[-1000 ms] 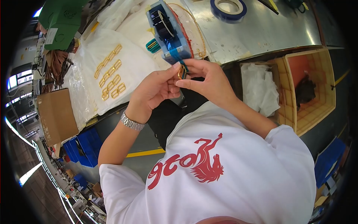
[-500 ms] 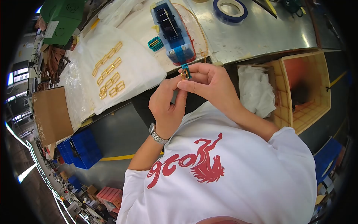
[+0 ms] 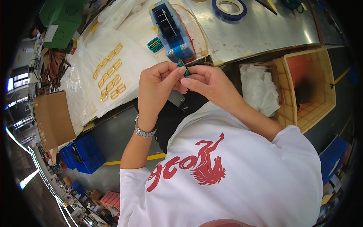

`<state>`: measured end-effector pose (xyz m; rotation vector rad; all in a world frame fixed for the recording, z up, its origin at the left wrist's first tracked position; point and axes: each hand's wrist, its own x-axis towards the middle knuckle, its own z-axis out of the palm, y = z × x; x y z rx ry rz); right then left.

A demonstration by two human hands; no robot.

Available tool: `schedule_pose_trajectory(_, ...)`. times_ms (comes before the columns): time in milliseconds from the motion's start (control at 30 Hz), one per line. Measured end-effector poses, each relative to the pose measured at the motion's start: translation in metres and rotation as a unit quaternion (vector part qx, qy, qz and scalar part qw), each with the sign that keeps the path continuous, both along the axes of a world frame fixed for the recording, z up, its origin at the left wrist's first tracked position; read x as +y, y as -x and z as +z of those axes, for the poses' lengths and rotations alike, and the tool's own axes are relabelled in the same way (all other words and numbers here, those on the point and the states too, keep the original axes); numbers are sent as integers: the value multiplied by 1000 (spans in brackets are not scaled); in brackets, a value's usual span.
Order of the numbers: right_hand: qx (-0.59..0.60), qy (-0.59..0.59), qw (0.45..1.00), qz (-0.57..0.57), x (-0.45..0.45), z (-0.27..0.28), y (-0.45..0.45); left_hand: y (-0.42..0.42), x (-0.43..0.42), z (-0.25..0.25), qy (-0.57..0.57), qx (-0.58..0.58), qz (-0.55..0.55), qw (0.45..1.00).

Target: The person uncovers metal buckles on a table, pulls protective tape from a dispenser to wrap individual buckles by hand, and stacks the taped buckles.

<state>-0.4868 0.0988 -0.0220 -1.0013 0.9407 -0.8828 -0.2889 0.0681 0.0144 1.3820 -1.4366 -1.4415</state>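
Between my two hands, in front of the blue tape dispenser [image 3: 171, 28], is a small gold buckle [image 3: 182, 67] partly wrapped in teal tape. My left hand [image 3: 162, 80], with a metal watch on its wrist, pinches the buckle from the left. My right hand [image 3: 206, 81] has its fingers closed on the buckle's right side. Fingertips hide much of the piece. A teal-wrapped piece [image 3: 155, 44] lies just left of the dispenser. Several gold buckles [image 3: 109, 72] lie in rows on white sheeting [image 3: 132, 56].
A blue tape roll [image 3: 229, 10] lies on the metal tabletop [image 3: 261, 34]. Right of my right arm are a box of white material [image 3: 259, 90] and a yellow crate [image 3: 315, 90]. A cardboard box [image 3: 54, 119] and a green machine [image 3: 62, 22] stand at the left.
My left hand first turned and dropped lower, then came back up beside the dispenser. Teal tape now covers part of the buckle between my fingers. My right hand stayed nearly in place.
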Motion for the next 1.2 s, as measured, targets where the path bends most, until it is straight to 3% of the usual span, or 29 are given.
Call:
schedule_pose_trajectory(167, -69, -11, 998, 2, -6, -15, 3, -5, -23, 12, -102, 33, -42, 993)
schedule_pose_trajectory(233, -25, 35, 999, 17, -14, -19, 7, -6, -27, 13, -120, 42, -44, 991)
schedule_pose_trajectory(367, -62, 79, 994, -36, -24, -12, 3, -7, -28, 12, -145, 51, -36, 988)
schedule_pose_trajectory(467, -72, 43, 996, -16, -28, -9, 4, -8, -28, 14, -165, 69, -27, 984)
schedule_pose_trajectory(567, -6, 23, 1000, -10, -22, 2, 6, -10, -26, 15, -192, 82, -30, 978)
schedule_pose_trajectory(767, -73, -19, 997, -10, -16, -4, 5, -19, -32, 8, -248, 89, -58, 963)
schedule_pose_trajectory(867, -25, 21, 999, 1, -20, -4, 8, -18, -38, 10, -273, 90, -68, 955)
schedule_pose_trajectory(967, -85, 78, 993, -13, -25, -10, 5, -17, -44, 13, -309, 108, -59, 943)
schedule_pose_trajectory(1200, 28, 137, 989, -50, -31, -10, 3, -19, -53, 9, -395, 175, -15, 902)
